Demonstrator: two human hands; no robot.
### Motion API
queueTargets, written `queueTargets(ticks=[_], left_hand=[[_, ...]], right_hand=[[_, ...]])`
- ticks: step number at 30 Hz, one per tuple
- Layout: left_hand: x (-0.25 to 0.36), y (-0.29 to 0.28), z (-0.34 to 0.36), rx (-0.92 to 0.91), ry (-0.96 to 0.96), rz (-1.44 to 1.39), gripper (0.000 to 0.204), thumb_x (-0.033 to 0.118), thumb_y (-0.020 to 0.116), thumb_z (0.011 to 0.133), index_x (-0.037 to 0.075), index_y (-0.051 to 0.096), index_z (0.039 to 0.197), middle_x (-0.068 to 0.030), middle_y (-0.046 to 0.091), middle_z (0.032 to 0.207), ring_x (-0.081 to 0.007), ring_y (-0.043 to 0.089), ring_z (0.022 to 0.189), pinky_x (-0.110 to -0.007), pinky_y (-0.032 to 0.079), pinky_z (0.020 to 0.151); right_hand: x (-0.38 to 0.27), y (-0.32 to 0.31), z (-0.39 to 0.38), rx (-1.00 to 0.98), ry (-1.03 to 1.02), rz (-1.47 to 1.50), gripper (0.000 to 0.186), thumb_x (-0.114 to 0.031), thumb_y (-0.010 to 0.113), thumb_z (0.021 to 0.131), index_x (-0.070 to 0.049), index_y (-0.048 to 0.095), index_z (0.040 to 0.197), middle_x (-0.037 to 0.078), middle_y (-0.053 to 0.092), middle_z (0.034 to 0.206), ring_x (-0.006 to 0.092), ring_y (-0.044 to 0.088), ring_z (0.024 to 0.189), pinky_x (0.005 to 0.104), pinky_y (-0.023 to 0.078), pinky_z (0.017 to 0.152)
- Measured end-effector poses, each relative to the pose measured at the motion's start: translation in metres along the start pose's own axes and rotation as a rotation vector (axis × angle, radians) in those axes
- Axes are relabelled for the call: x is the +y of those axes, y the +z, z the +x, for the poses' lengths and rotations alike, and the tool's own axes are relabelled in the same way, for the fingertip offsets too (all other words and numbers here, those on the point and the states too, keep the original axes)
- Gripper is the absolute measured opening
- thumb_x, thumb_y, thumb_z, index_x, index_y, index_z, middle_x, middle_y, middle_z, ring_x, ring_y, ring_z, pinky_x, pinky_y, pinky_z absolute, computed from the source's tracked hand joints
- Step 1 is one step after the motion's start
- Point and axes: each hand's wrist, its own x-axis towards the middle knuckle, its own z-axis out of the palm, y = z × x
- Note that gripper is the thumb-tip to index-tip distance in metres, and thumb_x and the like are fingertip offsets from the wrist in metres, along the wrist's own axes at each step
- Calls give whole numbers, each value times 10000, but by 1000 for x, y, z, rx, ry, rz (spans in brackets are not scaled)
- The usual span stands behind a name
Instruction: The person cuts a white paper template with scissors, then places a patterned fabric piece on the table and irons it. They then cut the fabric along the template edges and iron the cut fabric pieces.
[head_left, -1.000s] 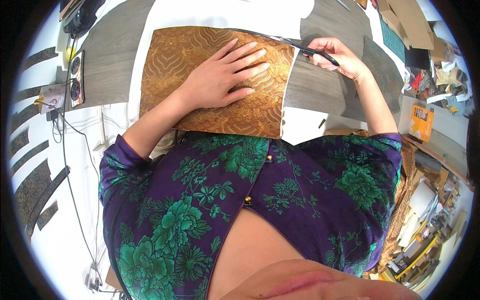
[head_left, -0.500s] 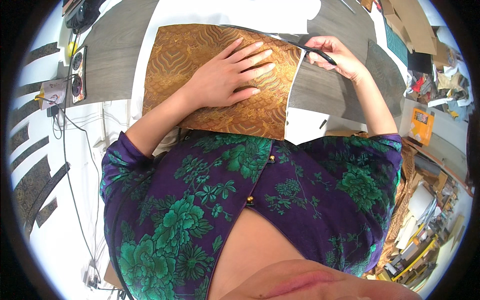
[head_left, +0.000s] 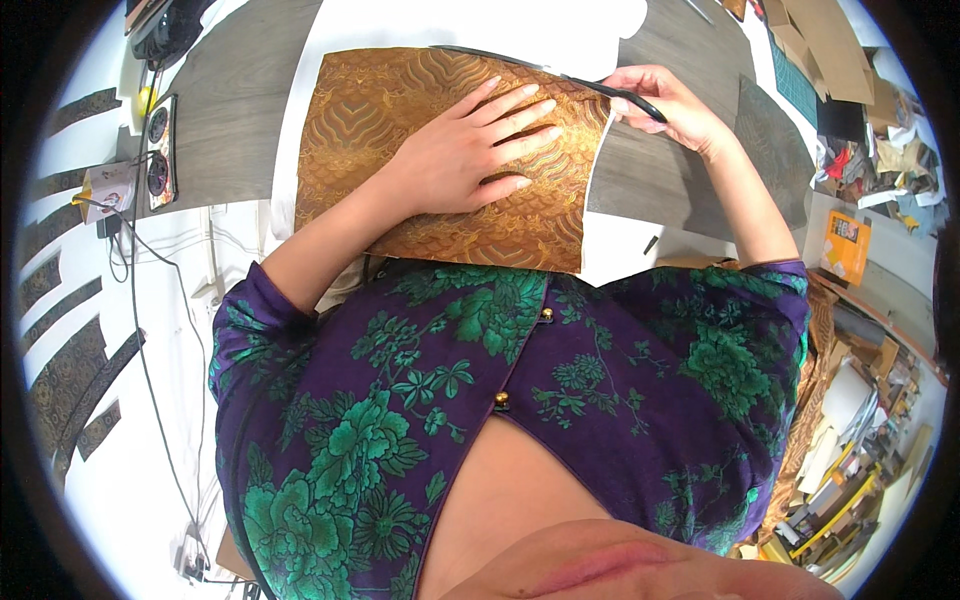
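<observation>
A piece of brown-gold brocade fabric (head_left: 350,190) with a wavy woven pattern lies in front of me, over white paper. My left hand (head_left: 475,150) rests flat on it, palm down and fingers spread. Along the fabric's far edge run long, dark scissors (head_left: 590,84), seen nearly edge-on, so the gap between the blades cannot be made out. Their black handle is gripped by my right hand (head_left: 665,105), beyond the fabric's far right corner. The blades point left.
White paper (head_left: 450,22) spreads beyond and beside the fabric on a grey wood-grain table (head_left: 235,110). A dark translucent sheet (head_left: 770,150) and a green cutting mat (head_left: 793,85) lie to the right. Cardboard (head_left: 830,50) and piled scraps (head_left: 900,165) stand farther right. Cables (head_left: 145,340) hang at left.
The scissors and my right hand have slid slightly left along the fabric's far edge. My left hand stays on the same part of the fabric. The whole view has shifted a little.
</observation>
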Motion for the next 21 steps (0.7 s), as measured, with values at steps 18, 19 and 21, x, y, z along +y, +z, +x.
queueTargets(ticks=[18,19,21], left_hand=[[-5,7,0,116,78,-85,579,335,644,978,123,516,1501,-129,440,1595,-329,374,1499,-527,249,1254],[-3,8,2,117,73,-88,579,336,642,979,127,514,1504,-129,436,1598,-329,372,1500,-527,250,1255],[-1,12,7,123,68,-95,580,337,637,981,133,510,1509,-129,431,1602,-330,370,1501,-527,250,1255]], right_hand=[[-7,12,17,33,-60,-69,241,-192,739,962,-41,704,1147,-48,683,909,-27,382,552,160,245,458],[-7,11,15,37,-56,-81,242,-197,741,963,-40,705,1144,-50,682,904,-27,383,551,160,244,458],[-8,8,11,45,-50,-104,244,-208,743,963,-40,708,1136,-52,681,896,-27,383,549,160,241,457]])
